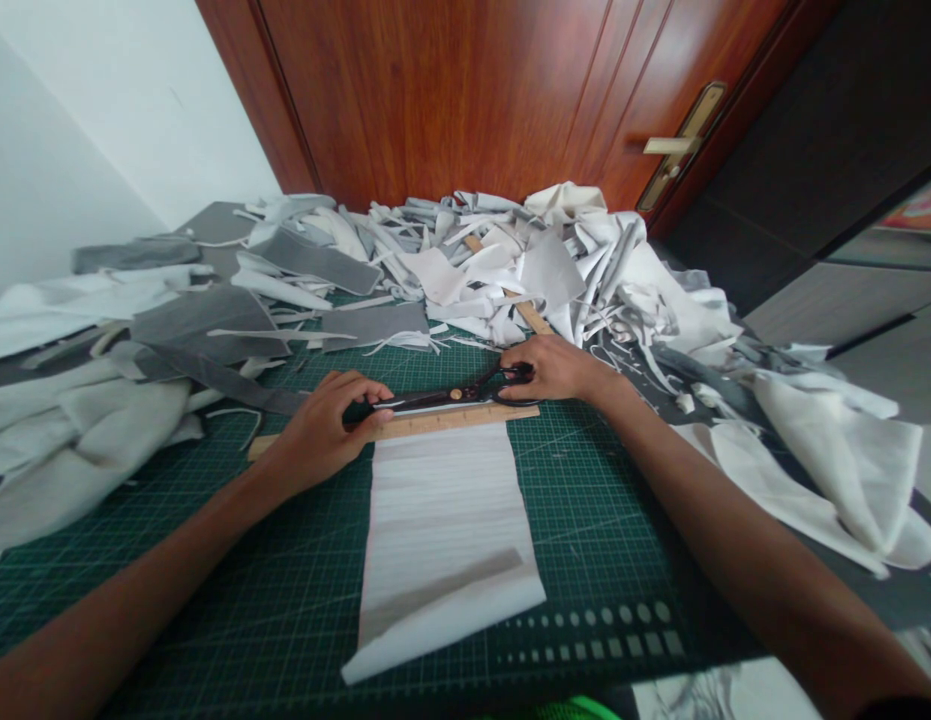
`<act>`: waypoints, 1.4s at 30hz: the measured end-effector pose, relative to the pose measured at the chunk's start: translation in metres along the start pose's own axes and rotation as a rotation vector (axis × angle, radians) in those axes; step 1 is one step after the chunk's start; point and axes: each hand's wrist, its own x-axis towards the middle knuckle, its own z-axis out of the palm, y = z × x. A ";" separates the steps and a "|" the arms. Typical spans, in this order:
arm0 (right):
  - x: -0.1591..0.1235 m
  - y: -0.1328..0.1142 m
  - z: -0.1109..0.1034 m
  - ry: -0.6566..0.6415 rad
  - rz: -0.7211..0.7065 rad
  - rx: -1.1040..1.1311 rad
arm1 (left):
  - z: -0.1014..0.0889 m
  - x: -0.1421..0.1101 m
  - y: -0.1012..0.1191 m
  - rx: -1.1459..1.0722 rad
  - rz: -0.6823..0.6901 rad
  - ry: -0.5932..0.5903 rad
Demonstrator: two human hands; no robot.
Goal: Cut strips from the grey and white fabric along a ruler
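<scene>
A pair of black-handled scissors [456,395] lies level along the far side of a wooden ruler [442,420]. My right hand [559,368] is closed round the finger loops. My left hand [334,415] is pinched at the blade tips, its thumb over the ruler; a dark patch between thumb and fingers cannot be made out clearly. From the ruler's near edge a strip of white, faintly lined fabric [442,500] runs toward me, its near end curled over. Beneath everything is a green gridded cutting mat [600,510].
A heap of white and grey fabric scraps [450,270] covers the back, with a second wooden ruler [531,312] partly under it. Larger folded cloth [82,430] lies at left, and white pieces [832,460] at right. Behind stands a brown wooden door [450,90].
</scene>
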 end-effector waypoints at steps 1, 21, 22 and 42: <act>0.000 0.001 0.000 0.001 -0.001 -0.005 | 0.000 0.000 0.001 0.001 -0.005 -0.002; 0.001 0.002 0.001 -0.017 0.005 -0.049 | -0.002 0.000 0.003 -0.011 -0.010 -0.004; 0.001 0.003 0.001 -0.019 0.007 -0.046 | -0.003 0.001 0.004 -0.009 -0.012 -0.005; -0.009 0.019 0.001 0.081 0.001 -0.074 | 0.000 -0.001 0.001 -0.052 -0.076 -0.003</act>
